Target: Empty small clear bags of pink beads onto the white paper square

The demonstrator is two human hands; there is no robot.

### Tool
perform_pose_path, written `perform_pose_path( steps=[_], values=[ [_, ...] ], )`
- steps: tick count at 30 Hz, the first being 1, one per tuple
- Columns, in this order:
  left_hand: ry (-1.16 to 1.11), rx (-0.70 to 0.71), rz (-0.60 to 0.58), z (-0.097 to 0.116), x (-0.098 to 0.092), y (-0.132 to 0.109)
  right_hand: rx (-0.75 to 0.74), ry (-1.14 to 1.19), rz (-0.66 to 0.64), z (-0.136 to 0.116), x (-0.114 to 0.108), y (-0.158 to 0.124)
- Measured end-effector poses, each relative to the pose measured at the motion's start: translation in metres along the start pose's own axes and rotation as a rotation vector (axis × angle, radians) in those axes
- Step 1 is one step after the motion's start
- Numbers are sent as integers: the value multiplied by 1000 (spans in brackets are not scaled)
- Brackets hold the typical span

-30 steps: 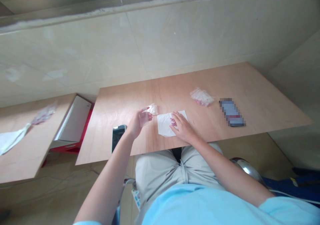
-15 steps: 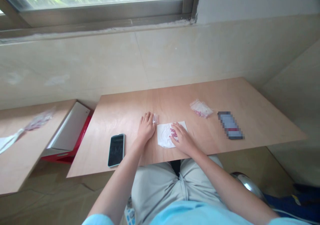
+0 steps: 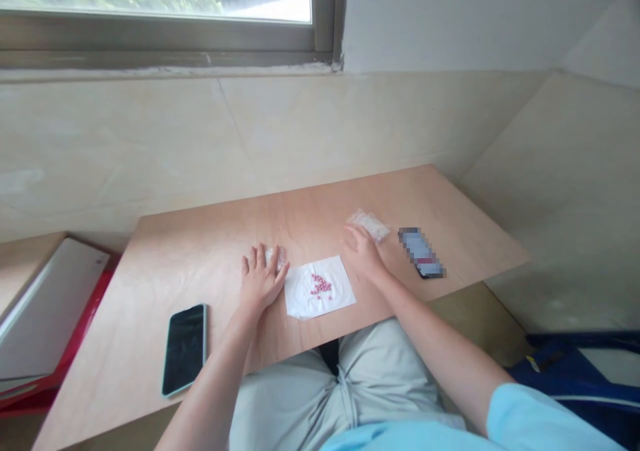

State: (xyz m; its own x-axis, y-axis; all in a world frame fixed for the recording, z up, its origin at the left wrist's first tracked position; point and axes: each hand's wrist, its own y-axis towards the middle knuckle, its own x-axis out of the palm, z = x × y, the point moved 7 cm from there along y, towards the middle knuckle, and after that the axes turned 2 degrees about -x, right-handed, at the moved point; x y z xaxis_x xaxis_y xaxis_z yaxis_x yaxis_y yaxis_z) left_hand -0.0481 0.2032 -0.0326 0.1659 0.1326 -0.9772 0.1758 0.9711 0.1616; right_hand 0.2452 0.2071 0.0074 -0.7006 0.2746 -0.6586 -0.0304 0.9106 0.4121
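A white tissue [image 3: 320,287] lies near the front edge of the wooden table [image 3: 210,237], with several small pink beads [image 3: 321,284] in a heap on it. My left hand [image 3: 260,281] rests flat, fingers spread, just left of the tissue, partly covering a small clear plastic bag [image 3: 278,256]. My right hand [image 3: 364,251] reaches to the right of the tissue, its loosely curled fingertips close to a clear bag of pink beads [image 3: 370,223]; nothing is in its grasp.
A black phone [image 3: 185,347] lies face up at the table's front left. A second, blurred phone [image 3: 421,252] sits right of the bead bag. A white and red box [image 3: 45,304] stands left of the table. Tiled wall and window are behind.
My left hand put the small bag down and flattened on the table. My right hand left the beads on the tissue and moved right toward the bag of beads. The view tilted up.
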Motion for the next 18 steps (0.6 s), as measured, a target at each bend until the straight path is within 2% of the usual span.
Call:
perform_pose_path(
  steps=[3, 6, 9, 12, 18],
  values=[
    [-17, -19, -7, -3, 0, 1, 31, -185, -20, 40, -22, 58],
    [-26, -48, -25, -9, 1, 3, -17, -347, -250, 62, -17, 93],
    [-10, -59, -22, -11, 2, 4, -62, -384, -390, 66, -9, 102],
    [12, -45, 3, -9, -1, 3, -77, -372, -393, 61, -13, 105],
    [-59, -75, 87, -10, -13, 1, -81, -295, -378, 51, -48, 106]
  ],
)
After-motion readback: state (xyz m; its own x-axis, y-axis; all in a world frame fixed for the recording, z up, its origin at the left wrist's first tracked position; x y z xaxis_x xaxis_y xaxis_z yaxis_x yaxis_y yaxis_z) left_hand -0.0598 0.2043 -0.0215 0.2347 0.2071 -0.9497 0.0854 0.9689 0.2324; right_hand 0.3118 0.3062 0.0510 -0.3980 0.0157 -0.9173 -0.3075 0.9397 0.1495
